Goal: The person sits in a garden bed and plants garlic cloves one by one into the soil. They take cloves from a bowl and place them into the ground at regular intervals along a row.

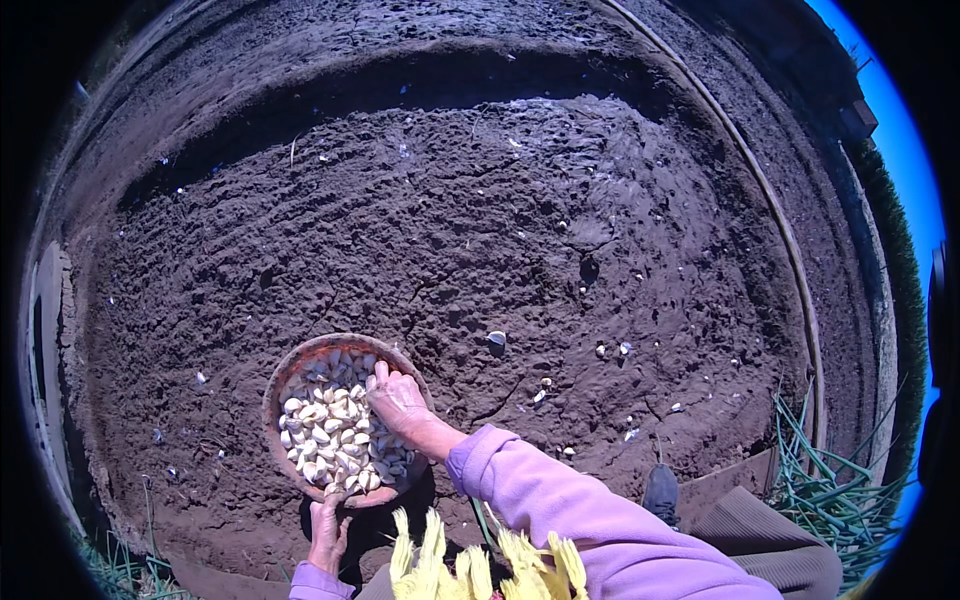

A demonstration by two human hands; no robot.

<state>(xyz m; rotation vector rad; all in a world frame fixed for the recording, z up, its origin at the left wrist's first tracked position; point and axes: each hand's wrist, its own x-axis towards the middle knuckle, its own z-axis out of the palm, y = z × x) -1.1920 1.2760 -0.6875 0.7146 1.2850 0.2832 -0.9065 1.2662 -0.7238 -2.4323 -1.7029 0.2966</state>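
Observation:
A round reddish clay-coloured bowl [384, 495] full of pale garlic cloves [330, 431] is before me, over dark soil. My left hand [328, 529] grips its near rim from below, thumb by the edge. My right hand [397, 401] reaches over the bowl's right side, with its curled fingers among the cloves. The fingertips are partly hidden, so I cannot tell whether they hold a clove. Beyond the bowl to the right, a single large clove [496, 339] rests on the soil.
Smaller cloves [601, 350] and pale bits are scattered on the rough soil bed [450, 247]. A long narrow edging [780, 202] curves along the right. Green onion-like leaves [840, 487] grow at the lower right, near a dark shoe [661, 491]. Yellow fringe [480, 566] hangs at the bottom.

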